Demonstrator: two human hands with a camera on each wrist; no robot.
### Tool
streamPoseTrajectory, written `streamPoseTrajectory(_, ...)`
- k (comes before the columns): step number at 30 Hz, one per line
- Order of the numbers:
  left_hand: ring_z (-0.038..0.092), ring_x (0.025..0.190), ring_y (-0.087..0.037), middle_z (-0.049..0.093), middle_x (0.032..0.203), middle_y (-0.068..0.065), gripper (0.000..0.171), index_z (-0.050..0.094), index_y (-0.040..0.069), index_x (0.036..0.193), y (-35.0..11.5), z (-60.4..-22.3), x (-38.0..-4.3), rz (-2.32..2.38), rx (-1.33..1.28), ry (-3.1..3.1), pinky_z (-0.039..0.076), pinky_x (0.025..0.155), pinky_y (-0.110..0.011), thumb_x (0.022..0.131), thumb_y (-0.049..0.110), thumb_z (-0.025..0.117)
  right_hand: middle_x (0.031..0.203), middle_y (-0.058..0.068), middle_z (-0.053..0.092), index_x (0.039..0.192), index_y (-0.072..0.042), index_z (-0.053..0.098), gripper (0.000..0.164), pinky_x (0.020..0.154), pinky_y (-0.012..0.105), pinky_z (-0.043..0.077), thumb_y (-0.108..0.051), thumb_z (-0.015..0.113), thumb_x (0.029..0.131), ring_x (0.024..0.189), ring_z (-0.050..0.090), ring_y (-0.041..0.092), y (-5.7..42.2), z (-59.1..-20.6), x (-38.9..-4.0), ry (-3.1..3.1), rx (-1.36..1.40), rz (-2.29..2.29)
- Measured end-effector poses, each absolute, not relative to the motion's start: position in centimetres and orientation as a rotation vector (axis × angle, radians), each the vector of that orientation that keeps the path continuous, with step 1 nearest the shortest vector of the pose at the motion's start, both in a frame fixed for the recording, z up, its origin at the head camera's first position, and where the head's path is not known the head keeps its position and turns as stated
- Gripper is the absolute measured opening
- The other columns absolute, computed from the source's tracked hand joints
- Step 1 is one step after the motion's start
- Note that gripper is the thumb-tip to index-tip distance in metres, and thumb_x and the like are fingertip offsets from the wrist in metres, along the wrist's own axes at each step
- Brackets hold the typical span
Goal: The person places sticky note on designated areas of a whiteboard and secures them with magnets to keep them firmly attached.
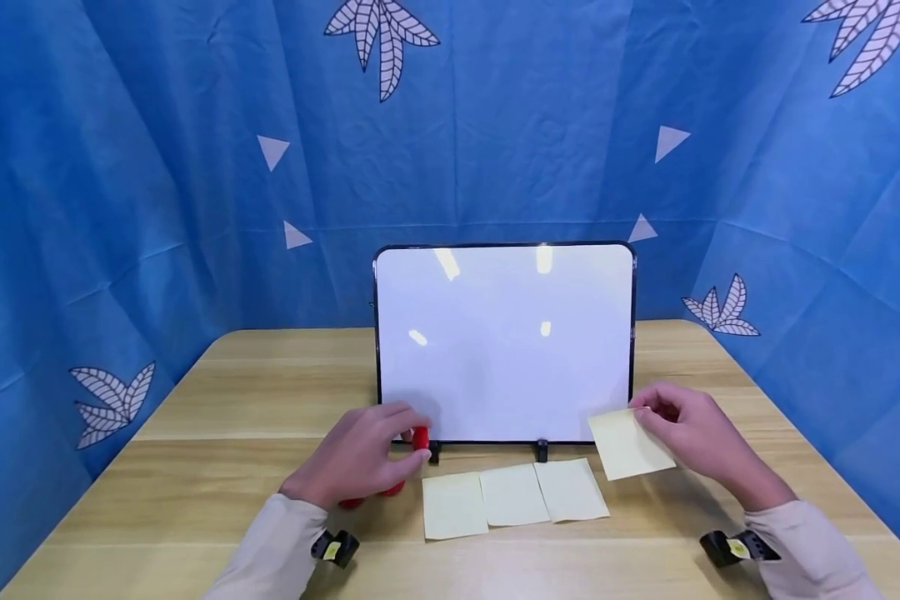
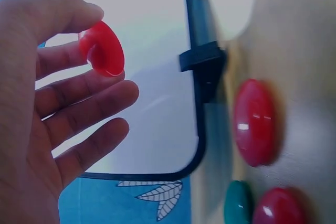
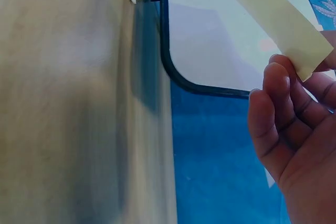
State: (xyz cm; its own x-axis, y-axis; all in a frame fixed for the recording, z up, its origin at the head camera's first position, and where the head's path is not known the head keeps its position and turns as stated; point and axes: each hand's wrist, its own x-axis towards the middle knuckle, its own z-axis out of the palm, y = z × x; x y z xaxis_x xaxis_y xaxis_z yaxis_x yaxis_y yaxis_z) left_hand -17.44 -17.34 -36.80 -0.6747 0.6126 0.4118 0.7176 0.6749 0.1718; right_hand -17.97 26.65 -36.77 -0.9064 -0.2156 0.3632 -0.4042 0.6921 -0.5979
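Progress, left to right: we have two red discs (image 2: 254, 123) and a green disc (image 2: 238, 203) down on the table (image 1: 195, 500) near the left hand (image 1: 367, 450). Whiteboard (image 1: 495, 350) stands on black feet (image 1: 542, 451); we see no note or disc fixed to it. Three pale yellow notes (image 1: 514, 494) lie in a row in front. A fourth note (image 1: 630, 444) is held up by its lower right corner; can't tell if they touch. We'd call it early: one disc and one note lifted, rest down.

Grip: left hand pinches a third red disc (image 2: 107, 51), thumb to index, other fingers loosely spread. Right hand (image 1: 701, 437) pinches the fourth note's upper right corner, thumb against fingertips.
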Motion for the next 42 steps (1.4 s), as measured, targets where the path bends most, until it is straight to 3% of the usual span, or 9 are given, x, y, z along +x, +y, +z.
streamPoseTrajectory(5,0.064,0.079,-0.009,0.063,0.090,0.013,0.026,0.073,0.019,0.109,-17.1,-36.1,-17.7,-0.504,-0.999,-2.591,0.053,0.070,-0.025,0.087,0.031,0.076,0.076,0.000,0.057,0.095,-0.013,0.069,0.008,0.058,0.027,0.040,-0.006,0.065,0.095,0.069,0.050,0.015,26.4,-36.4,-18.5,-2.634,0.531,1.050)
streamPoseTrajectory(29,0.063,0.085,-0.012,0.064,0.095,0.015,0.030,0.073,0.022,0.115,-16.3,-35.8,-18.7,-0.632,-0.900,-2.663,0.052,0.073,-0.026,0.089,0.034,0.075,0.078,0.003,0.056,0.096,-0.011,0.068,0.005,0.058,0.027,0.042,-0.008,0.063,0.097,0.070,0.052,0.020,25.5,-35.1,-20.2,-2.643,0.555,1.119)
streamPoseTrajectory(42,0.059,0.083,-0.006,0.063,0.093,0.016,0.029,0.073,0.025,0.112,-16.0,-35.9,-19.3,-0.595,-0.881,-2.652,0.051,0.070,-0.022,0.087,0.037,0.078,0.082,0.004,0.057,0.097,-0.009,0.069,0.006,0.061,0.027,0.041,-0.008,0.063,0.096,0.075,0.051,0.020,24.6,-34.2,-20.9,-2.643,0.542,1.109)
